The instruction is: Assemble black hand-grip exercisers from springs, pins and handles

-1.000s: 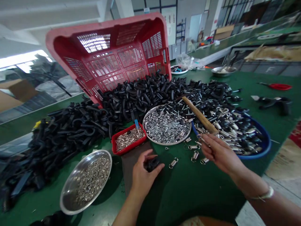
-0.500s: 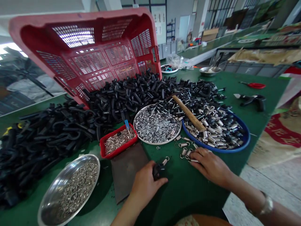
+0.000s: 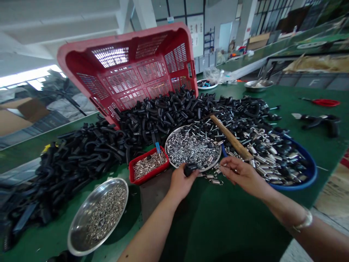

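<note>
Left hand (image 3: pixel 180 185): fingers curled, thumb and fingers pinching a black plastic part (image 3: pixel 190 168) just beside the near rim of the white plate (image 3: pixel 208 168). The visible portion of the part ran roughly left to right across the view, its right side tipped slightly upward; the fingers covered the rest, so its full long axis could not be told.

Right hand (image 3: pixel 245 178): thumb and fingertips drawn close together near the blue basin (image 3: pixel 309 177); whether they gripped a spring could not be told.

Loose springs (image 3: pixel 216 182) lay on the desk (image 3: pixel 218 222) between the hands. The nearest one lay with its long axis almost left to right, a hooked end pointing right.

Surroundings: red tray (image 3: pixel 151 174) of small metal pins left of the plate; steel bowl (image 3: pixel 77 222) farther left, nearer the viewer; wooden handle (image 3: pixel 231 138) lying obliquely, near end towards the right hand.
</note>
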A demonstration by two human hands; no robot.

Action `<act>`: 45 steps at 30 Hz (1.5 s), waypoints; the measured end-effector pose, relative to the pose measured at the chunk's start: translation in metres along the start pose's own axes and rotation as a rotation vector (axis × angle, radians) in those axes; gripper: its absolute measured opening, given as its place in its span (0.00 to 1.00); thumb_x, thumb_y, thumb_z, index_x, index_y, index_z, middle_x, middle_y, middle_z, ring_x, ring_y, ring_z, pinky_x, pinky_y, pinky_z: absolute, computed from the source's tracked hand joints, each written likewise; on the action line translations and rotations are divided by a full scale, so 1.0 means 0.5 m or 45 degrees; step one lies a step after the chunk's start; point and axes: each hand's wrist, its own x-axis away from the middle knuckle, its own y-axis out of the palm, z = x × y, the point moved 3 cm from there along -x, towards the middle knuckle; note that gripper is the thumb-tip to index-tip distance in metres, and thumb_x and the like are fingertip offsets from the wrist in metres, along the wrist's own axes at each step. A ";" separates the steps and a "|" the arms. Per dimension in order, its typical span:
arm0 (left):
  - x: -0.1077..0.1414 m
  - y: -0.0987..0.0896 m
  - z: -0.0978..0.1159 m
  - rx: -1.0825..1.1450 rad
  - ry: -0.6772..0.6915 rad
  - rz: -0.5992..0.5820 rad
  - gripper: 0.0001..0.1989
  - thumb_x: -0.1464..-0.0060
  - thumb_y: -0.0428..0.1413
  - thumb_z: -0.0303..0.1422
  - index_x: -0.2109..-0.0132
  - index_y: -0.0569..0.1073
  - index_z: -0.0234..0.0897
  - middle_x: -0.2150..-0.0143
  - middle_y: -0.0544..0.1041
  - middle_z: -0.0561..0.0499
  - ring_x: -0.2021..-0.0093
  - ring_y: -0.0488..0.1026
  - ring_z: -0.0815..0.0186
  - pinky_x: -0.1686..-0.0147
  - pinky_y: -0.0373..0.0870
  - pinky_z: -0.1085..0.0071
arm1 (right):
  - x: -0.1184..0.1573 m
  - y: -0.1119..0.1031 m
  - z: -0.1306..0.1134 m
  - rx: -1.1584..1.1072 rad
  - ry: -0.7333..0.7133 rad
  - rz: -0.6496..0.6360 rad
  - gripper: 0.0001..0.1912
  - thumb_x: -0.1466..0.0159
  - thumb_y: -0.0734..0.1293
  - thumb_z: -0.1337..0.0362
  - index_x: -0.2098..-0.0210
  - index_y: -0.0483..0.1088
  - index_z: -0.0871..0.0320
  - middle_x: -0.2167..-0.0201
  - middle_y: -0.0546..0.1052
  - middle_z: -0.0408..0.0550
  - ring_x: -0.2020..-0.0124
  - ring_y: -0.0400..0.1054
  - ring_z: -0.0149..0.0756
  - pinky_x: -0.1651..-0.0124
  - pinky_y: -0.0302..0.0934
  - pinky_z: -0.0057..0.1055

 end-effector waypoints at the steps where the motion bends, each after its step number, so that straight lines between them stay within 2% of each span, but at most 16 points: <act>1: -0.014 -0.016 0.000 -0.043 -0.037 0.020 0.15 0.51 0.53 0.41 0.61 0.71 0.35 0.64 0.76 0.47 0.64 0.72 0.62 0.64 0.66 0.70 | -0.013 0.008 -0.008 -0.105 0.007 0.011 0.12 0.42 0.63 0.56 0.62 0.62 0.55 0.78 0.63 0.37 0.83 0.55 0.23 0.81 0.50 0.23; 3: -0.046 -0.036 0.004 -0.204 -0.090 -0.012 0.17 0.52 0.53 0.44 0.63 0.73 0.35 0.65 0.77 0.46 0.64 0.72 0.60 0.66 0.66 0.68 | -0.040 0.027 -0.016 -0.290 0.014 0.065 0.12 0.44 0.66 0.56 0.64 0.63 0.56 0.77 0.63 0.37 0.83 0.53 0.21 0.83 0.47 0.22; 6: -0.094 -0.037 0.022 -0.475 -0.098 -0.094 0.17 0.52 0.52 0.45 0.65 0.74 0.36 0.67 0.77 0.45 0.65 0.73 0.58 0.68 0.66 0.67 | -0.068 0.049 -0.002 -0.535 0.075 0.140 0.13 0.45 0.66 0.56 0.64 0.64 0.55 0.80 0.60 0.36 0.83 0.51 0.21 0.84 0.43 0.22; 12: -0.139 0.023 0.056 -0.953 -0.011 -0.114 0.11 0.54 0.53 0.36 0.63 0.75 0.39 0.63 0.76 0.44 0.62 0.72 0.56 0.66 0.66 0.66 | -0.065 0.044 0.058 -0.759 0.269 0.144 0.13 0.46 0.67 0.56 0.64 0.64 0.56 0.83 0.59 0.34 0.84 0.50 0.20 0.84 0.39 0.20; 15: -0.137 0.042 0.056 -1.000 0.006 -0.138 0.10 0.54 0.53 0.33 0.63 0.75 0.39 0.63 0.76 0.44 0.61 0.72 0.56 0.65 0.66 0.66 | -0.062 0.036 0.057 -0.785 0.281 0.158 0.13 0.46 0.67 0.57 0.65 0.64 0.56 0.83 0.59 0.34 0.84 0.50 0.20 0.84 0.39 0.19; 19: -0.133 0.048 0.058 -0.960 0.022 -0.108 0.11 0.51 0.50 0.33 0.62 0.75 0.37 0.62 0.75 0.43 0.60 0.71 0.56 0.62 0.65 0.65 | -0.065 0.038 0.046 -0.773 0.290 0.144 0.14 0.47 0.68 0.57 0.65 0.64 0.56 0.84 0.60 0.34 0.84 0.50 0.20 0.84 0.40 0.19; 22: -0.139 0.042 0.062 -0.861 -0.003 -0.063 0.10 0.51 0.51 0.32 0.63 0.75 0.35 0.62 0.75 0.41 0.59 0.71 0.55 0.60 0.65 0.63 | -0.065 0.040 0.047 -0.767 0.279 0.166 0.15 0.47 0.68 0.56 0.64 0.65 0.56 0.82 0.63 0.36 0.83 0.53 0.20 0.84 0.42 0.19; 25: -0.144 0.021 0.062 -0.795 -0.039 -0.015 0.10 0.51 0.52 0.34 0.65 0.74 0.33 0.64 0.75 0.40 0.61 0.72 0.54 0.62 0.66 0.62 | -0.065 0.039 0.051 -0.742 0.241 0.175 0.15 0.47 0.67 0.55 0.63 0.65 0.56 0.79 0.65 0.37 0.81 0.56 0.22 0.84 0.46 0.19; 27: -0.133 0.000 0.054 -0.494 -0.161 -0.004 0.10 0.51 0.53 0.36 0.65 0.73 0.33 0.68 0.76 0.42 0.67 0.73 0.58 0.68 0.67 0.66 | -0.063 0.041 0.051 -0.673 0.190 0.172 0.15 0.46 0.66 0.54 0.62 0.65 0.56 0.78 0.66 0.39 0.80 0.58 0.23 0.84 0.49 0.19; 31: -0.058 -0.016 0.021 0.780 -0.630 -0.068 0.08 0.55 0.58 0.33 0.66 0.70 0.33 0.71 0.74 0.49 0.77 0.70 0.71 0.79 0.66 0.75 | -0.055 0.064 0.032 -0.440 0.030 0.150 0.14 0.44 0.65 0.55 0.62 0.66 0.56 0.76 0.68 0.42 0.76 0.64 0.28 0.80 0.58 0.23; 34: 0.014 -0.011 0.006 1.317 -0.857 -0.059 0.09 0.57 0.60 0.30 0.67 0.69 0.33 0.72 0.73 0.52 0.80 0.67 0.75 0.81 0.65 0.78 | -0.045 0.093 0.001 -0.298 -0.142 0.152 0.15 0.45 0.67 0.58 0.59 0.67 0.55 0.67 0.73 0.46 0.66 0.69 0.33 0.68 0.66 0.29; 36: 0.052 -0.008 -0.002 1.522 -0.953 -0.011 0.10 0.57 0.60 0.30 0.66 0.69 0.33 0.73 0.72 0.54 0.81 0.65 0.77 0.83 0.66 0.79 | -0.042 0.115 -0.019 -0.198 -0.221 0.108 0.16 0.46 0.67 0.59 0.58 0.68 0.54 0.63 0.74 0.47 0.63 0.69 0.35 0.61 0.67 0.33; 37: 0.067 -0.008 -0.004 1.604 -0.982 0.012 0.10 0.56 0.60 0.30 0.66 0.69 0.33 0.73 0.71 0.55 0.82 0.64 0.78 0.83 0.66 0.79 | -0.042 0.126 -0.027 -0.155 -0.242 0.067 0.15 0.46 0.67 0.60 0.58 0.68 0.54 0.63 0.74 0.48 0.63 0.70 0.36 0.61 0.67 0.33; 39: 0.089 -0.010 -0.007 1.726 -1.000 0.035 0.08 0.53 0.59 0.31 0.66 0.68 0.33 0.74 0.69 0.56 0.83 0.63 0.79 0.85 0.66 0.80 | -0.043 0.144 -0.036 -0.093 -0.266 0.005 0.12 0.45 0.67 0.60 0.61 0.70 0.55 0.65 0.75 0.48 0.66 0.70 0.35 0.63 0.68 0.33; 42: 0.108 -0.023 -0.009 1.828 -1.001 0.093 0.06 0.51 0.57 0.30 0.67 0.68 0.31 0.75 0.68 0.55 0.83 0.62 0.80 0.85 0.65 0.80 | -0.045 0.163 -0.040 -0.075 -0.295 -0.052 0.11 0.45 0.67 0.60 0.62 0.72 0.55 0.65 0.74 0.48 0.64 0.70 0.36 0.63 0.68 0.32; 45: 0.119 -0.035 -0.010 1.892 -1.008 0.146 0.06 0.50 0.56 0.29 0.67 0.68 0.30 0.74 0.68 0.55 0.84 0.61 0.80 0.86 0.65 0.81 | -0.042 0.177 -0.039 -0.130 -0.261 -0.019 0.12 0.46 0.68 0.60 0.62 0.72 0.54 0.66 0.74 0.47 0.66 0.70 0.35 0.65 0.68 0.33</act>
